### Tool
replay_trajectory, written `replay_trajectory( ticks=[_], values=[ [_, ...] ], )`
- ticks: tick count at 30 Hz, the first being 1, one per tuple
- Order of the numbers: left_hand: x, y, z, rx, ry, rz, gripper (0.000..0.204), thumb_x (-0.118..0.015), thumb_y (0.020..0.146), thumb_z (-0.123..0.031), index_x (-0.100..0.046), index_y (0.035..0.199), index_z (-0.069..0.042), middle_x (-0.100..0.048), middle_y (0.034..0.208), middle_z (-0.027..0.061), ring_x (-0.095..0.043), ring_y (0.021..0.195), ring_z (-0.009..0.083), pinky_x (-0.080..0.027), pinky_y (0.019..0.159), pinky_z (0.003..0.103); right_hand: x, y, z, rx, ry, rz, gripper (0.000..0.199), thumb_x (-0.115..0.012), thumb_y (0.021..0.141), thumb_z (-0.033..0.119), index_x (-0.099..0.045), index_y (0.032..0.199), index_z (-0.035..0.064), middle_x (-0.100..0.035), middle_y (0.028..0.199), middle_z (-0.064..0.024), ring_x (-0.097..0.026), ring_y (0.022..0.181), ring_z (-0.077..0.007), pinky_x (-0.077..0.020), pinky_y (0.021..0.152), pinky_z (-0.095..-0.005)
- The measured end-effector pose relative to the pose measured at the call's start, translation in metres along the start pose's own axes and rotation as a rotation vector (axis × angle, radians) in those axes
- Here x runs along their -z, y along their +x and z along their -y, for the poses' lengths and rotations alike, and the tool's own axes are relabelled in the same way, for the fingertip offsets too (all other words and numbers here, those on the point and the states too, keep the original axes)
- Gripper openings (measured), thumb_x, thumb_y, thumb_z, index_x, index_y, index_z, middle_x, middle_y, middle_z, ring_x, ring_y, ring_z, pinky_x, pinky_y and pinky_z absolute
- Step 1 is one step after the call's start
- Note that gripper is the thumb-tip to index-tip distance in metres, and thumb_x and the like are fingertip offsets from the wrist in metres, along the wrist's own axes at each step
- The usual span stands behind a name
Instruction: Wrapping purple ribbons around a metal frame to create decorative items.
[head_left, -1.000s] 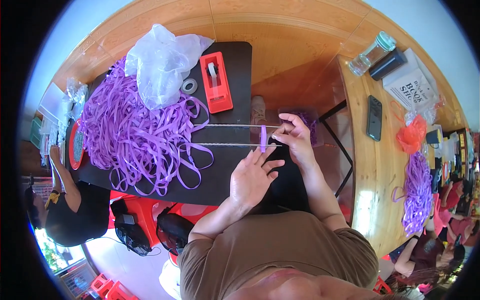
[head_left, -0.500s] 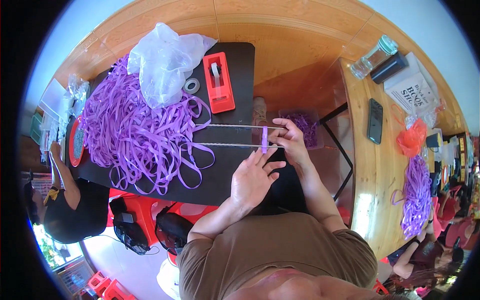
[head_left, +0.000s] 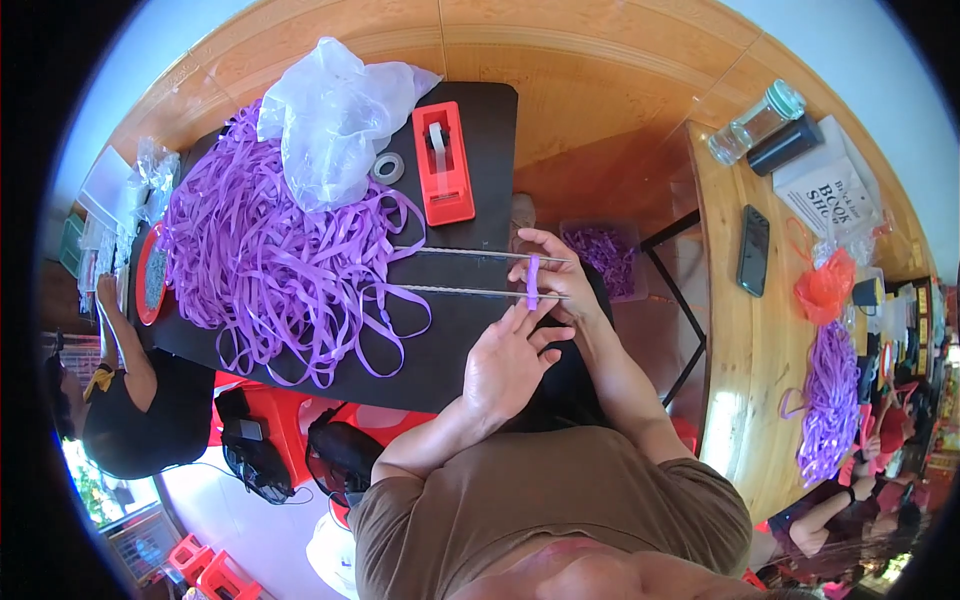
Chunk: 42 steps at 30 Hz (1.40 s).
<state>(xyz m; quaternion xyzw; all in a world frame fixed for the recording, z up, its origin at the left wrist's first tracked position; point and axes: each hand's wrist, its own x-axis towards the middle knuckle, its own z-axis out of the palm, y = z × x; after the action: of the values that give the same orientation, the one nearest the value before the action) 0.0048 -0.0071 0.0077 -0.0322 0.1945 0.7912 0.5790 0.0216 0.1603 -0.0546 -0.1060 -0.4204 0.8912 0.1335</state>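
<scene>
Two thin metal rods [head_left: 460, 292] reach out side by side past the table's right edge, from beside a heap of purple ribbon loops [head_left: 290, 250]. Near their tips a short length of purple ribbon [head_left: 533, 275] spans both rods. My right hand [head_left: 568, 285] is curled round the rod tips, its fingers bent about the ribbon and one fingertip reaching past it. From below, my left hand [head_left: 508, 358] has its palm turned up and pinches at the ribbon's lower end with its fingertips, the other fingers loosely apart. The exact finger contact is partly hidden.
A red tape dispenser [head_left: 443, 165], a tape roll [head_left: 387, 168] and a clear plastic bag [head_left: 335, 125] lie on the dark table [head_left: 480, 110]. A bin of purple ribbon [head_left: 603, 255] stands below. The wooden table [head_left: 735, 380] holds a phone [head_left: 753, 250] and ribbon bundle [head_left: 830, 400].
My right fingers have shifted left around the ribbon, and one fingertip now shows on its left side. My left hand stays nearly in place below. The whole view has shifted slightly.
</scene>
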Motion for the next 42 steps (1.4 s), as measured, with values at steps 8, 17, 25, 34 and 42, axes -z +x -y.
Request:
replay_trajectory(
  ticks=[8, 17, 25, 34, 42],
  values=[
    [0.000, 0.000, 0.001, -0.004, 0.005, 0.005, 0.058, -0.047, 0.091, -0.046, -0.042, 0.135, -0.008, -0.044, 0.137, 0.0056, -0.050, 0.111, 0.0249, -0.035, 0.088, 0.036, 0.001, -0.001, -0.003, -0.011, -0.015, -0.087, 0.052, -0.061, 0.080, -0.008, -0.047, 0.129, 0.0025, -0.065, 0.096, -0.0127, -0.066, 0.086, -0.0191, -0.0556, 0.073, -0.0293],
    [0.004, 0.000, 0.001, 0.003, -0.013, -0.006, 0.056, -0.047, 0.091, -0.045, -0.044, 0.133, -0.008, -0.045, 0.136, 0.0059, -0.050, 0.110, 0.0256, -0.035, 0.088, 0.037, 0.005, -0.024, 0.010, 0.020, -0.020, -0.172, 0.060, -0.056, 0.079, -0.003, -0.037, 0.136, 0.0008, -0.065, 0.098, -0.0155, -0.064, 0.085, -0.0205, -0.0514, 0.076, -0.0311],
    [0.002, 0.000, 0.000, -0.013, -0.015, 0.033, 0.056, -0.047, 0.091, -0.046, -0.044, 0.133, -0.009, -0.046, 0.135, 0.0055, -0.049, 0.110, 0.0247, -0.035, 0.088, 0.036, -0.021, -0.020, 0.025, 0.009, -0.137, -0.251, 0.073, -0.067, 0.073, 0.000, -0.032, 0.138, 0.0011, -0.064, 0.096, -0.0158, -0.065, 0.087, -0.0226, -0.0520, 0.076, -0.0343],
    [-0.002, -0.001, -0.001, -0.005, -0.026, -0.001, 0.046, -0.042, 0.094, -0.039, -0.046, 0.130, -0.011, -0.048, 0.133, 0.0051, -0.053, 0.108, 0.0250, -0.036, 0.086, 0.036, -0.023, -0.013, 0.018, -0.008, -0.231, -0.319, 0.069, -0.065, 0.070, -0.005, -0.040, 0.135, 0.0022, -0.061, 0.095, -0.0158, -0.066, 0.090, -0.0277, -0.0535, 0.078, -0.0356],
    [0.000, 0.001, 0.000, -0.004, -0.012, 0.010, 0.056, -0.045, 0.092, -0.045, -0.043, 0.133, -0.007, -0.047, 0.134, 0.0064, -0.050, 0.110, 0.0243, -0.035, 0.087, 0.036, -0.021, -0.009, 0.017, -0.048, -0.182, -0.343, 0.065, -0.063, 0.070, -0.005, -0.042, 0.132, -0.0017, -0.062, 0.098, -0.0169, -0.066, 0.086, -0.0250, -0.0525, 0.076, -0.0338]
  ],
)
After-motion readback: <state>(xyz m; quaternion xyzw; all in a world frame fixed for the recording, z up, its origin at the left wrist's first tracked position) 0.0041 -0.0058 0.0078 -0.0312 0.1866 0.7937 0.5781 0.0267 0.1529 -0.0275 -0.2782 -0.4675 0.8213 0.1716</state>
